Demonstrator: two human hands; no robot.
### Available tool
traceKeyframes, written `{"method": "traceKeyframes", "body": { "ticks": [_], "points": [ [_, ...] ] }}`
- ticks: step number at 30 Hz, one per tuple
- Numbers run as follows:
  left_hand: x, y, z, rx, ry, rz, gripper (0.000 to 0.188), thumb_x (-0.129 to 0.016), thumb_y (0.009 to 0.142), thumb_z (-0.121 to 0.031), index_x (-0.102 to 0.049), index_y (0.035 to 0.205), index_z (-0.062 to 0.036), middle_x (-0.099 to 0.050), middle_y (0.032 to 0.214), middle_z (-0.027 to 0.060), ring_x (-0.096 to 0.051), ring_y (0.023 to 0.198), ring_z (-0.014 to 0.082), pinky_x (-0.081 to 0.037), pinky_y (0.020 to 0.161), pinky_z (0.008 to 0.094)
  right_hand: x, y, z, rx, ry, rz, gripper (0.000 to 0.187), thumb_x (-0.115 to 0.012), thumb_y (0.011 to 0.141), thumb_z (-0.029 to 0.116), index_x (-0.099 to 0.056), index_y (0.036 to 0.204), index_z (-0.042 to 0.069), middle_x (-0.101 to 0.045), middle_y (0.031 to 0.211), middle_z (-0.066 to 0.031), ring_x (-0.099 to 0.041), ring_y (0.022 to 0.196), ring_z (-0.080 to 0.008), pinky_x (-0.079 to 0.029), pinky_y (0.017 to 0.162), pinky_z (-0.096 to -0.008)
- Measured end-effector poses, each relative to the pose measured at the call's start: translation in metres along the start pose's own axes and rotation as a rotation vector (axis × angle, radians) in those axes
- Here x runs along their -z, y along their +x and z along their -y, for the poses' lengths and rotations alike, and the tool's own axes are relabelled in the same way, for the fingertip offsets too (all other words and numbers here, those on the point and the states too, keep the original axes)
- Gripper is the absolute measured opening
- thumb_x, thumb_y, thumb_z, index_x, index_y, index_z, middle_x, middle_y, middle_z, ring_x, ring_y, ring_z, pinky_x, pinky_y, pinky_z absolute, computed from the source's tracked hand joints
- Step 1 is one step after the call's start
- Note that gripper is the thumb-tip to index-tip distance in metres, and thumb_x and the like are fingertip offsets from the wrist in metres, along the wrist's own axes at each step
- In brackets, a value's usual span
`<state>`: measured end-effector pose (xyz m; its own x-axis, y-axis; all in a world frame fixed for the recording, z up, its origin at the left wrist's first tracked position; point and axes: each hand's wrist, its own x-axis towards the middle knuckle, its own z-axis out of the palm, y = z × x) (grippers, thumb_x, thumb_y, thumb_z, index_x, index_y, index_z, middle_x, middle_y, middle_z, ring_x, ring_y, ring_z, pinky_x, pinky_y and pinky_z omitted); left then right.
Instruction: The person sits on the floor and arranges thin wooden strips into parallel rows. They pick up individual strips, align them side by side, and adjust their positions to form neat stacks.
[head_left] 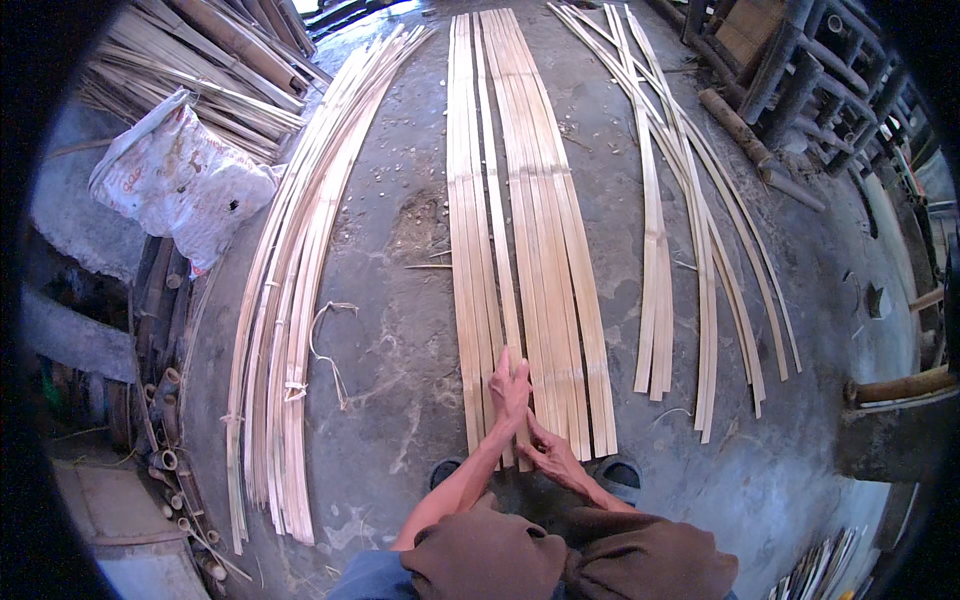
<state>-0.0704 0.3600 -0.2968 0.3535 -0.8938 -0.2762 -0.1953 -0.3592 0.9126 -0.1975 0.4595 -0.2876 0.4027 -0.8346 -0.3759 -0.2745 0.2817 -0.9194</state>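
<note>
Left hand flat, grip open, on bamboo strips; right hand pinching strip end (just beside).

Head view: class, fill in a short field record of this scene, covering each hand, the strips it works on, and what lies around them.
Left hand: left hand lies flat on the middle row of bamboo strips.
Right hand: right hand grips the near end of one strip in that row, fingers curled.
Left side: bundle of long strips, white sack.
Right side: loose strips.
Ground: grey concrete floor.
</note>
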Motion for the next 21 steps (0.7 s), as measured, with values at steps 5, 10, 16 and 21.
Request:
{"method": "traceKeyframes", "body": {
  "ticks": [5,10,16,21],
  "points": [
    [0.008,0.008,0.000,-0.020,0.031,0.037,0.057,-0.057,0.096,-0.023,-0.043,0.142,0.0085,-0.062,0.073,0.0151,-0.062,0.057,0.0217,-0.051,0.057,0.0373,0.002,0.004,0.018,0.000,0.009,-0.005,0.078,-0.068,0.095,0.022,-0.025,0.160,0.018,-0.061,0.091,-0.0034,-0.047,0.078,-0.0123,-0.045,0.075,-0.0267],
    [0.013,0.026,0.043,-0.528,0.519,-0.213,0.059,-0.062,0.094,-0.020,-0.042,0.143,0.0057,-0.056,0.109,0.0225,-0.059,0.097,0.0313,-0.049,0.083,0.0435,-0.002,0.010,0.036,-0.019,-0.047,0.017,0.077,-0.067,0.095,0.023,-0.024,0.159,0.017,-0.063,0.104,-0.0187,-0.061,0.094,-0.0219,-0.050,0.083,-0.0348],
    [0.024,0.004,0.008,-0.501,0.646,0.021,0.061,-0.069,0.089,-0.024,-0.047,0.141,0.0005,-0.046,0.102,0.0166,-0.053,0.095,0.0353,-0.045,0.080,0.0469,-0.005,0.011,0.001,0.066,-0.118,-0.033,0.076,-0.065,0.095,0.025,-0.026,0.158,0.014,-0.066,0.107,-0.0326,-0.070,0.098,-0.0387,-0.053,0.086,-0.0422],
    [0.025,0.005,0.009,-0.482,0.747,0.016,0.056,-0.067,0.090,-0.026,-0.051,0.138,-0.0025,-0.048,0.107,0.0163,-0.053,0.096,0.0338,-0.044,0.079,0.0475,-0.009,0.015,-0.025,0.154,-0.304,-0.062,0.073,-0.065,0.094,0.018,-0.028,0.156,0.009,-0.067,0.092,-0.0256,-0.069,0.085,-0.0356,-0.053,0.077,-0.0427]
  ]
}}
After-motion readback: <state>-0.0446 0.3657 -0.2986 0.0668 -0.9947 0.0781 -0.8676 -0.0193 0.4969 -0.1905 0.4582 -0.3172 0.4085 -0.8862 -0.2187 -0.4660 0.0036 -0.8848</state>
